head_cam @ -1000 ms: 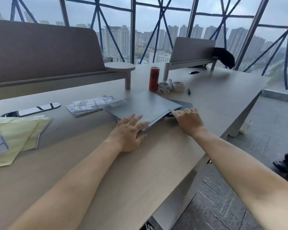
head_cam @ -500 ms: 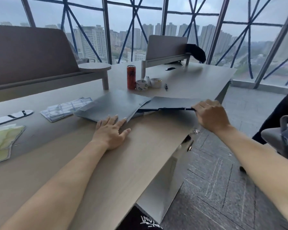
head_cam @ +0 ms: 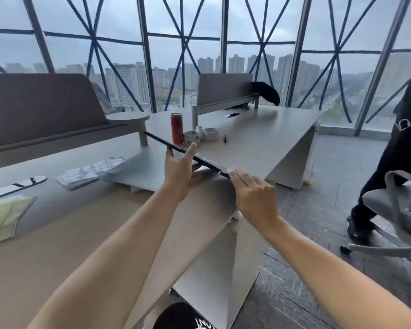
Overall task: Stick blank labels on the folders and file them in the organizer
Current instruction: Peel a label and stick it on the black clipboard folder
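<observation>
1. While both hands hold it, the thin dark flat folder (head_cam: 157, 138) hangs edge-on above the pale wooden desk (head_cam: 81, 233), sloping down from its far left end to its near right end.
2. Left hand (head_cam: 178, 169): grips the dark folder near its middle, with the thumb over the upper face; the fingers beneath are hidden.
3. Right hand (head_cam: 254, 198): fingers curled, pinching the dark folder at its near right corner.
4. Flat grey folder (head_cam: 140, 173): lies on the desk below the held one, clear of both hands.
5. Sheets of blank white labels (head_cam: 90, 172): lie on the desk at the grey folder's left edge.
6. Pale yellow-green folders (head_cam: 5, 217): lie at the left edge of the desk, well apart from the hands.
7. Red drinks can (head_cam: 176, 128) and white tape rolls (head_cam: 191, 137): stand on the desk just behind the held folder.
8. Grey swivel chair (head_cam: 394, 210): stands on the floor to the right, with a person in dark clothing (head_cam: 394, 157) behind it.
</observation>
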